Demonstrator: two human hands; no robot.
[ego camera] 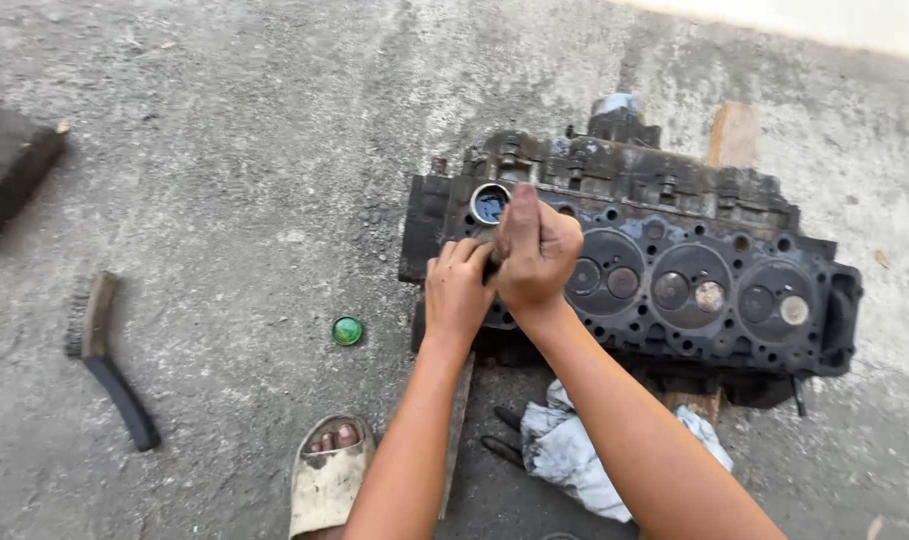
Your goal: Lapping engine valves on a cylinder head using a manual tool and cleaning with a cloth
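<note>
Both fists clenched on a thin dark tool [491,268] — right hand [534,255] above, left hand [456,292] below — over a heavy, rigid, grimy engine head [674,215]; best gripped by its ends.

one cylinder head [674,270], one wire brush [109,360], one rag [574,450], one green cap [347,331].

1. Both hands, left hand [456,290] and right hand [532,250], cover the cylinder head's [674,290] leftmost chamber; what they grip is hidden.
2. Below the cylinder head, the forearms hide part of the rag [574,455].
3. Far left of it, the dark block [9,165] is cut off.
</note>
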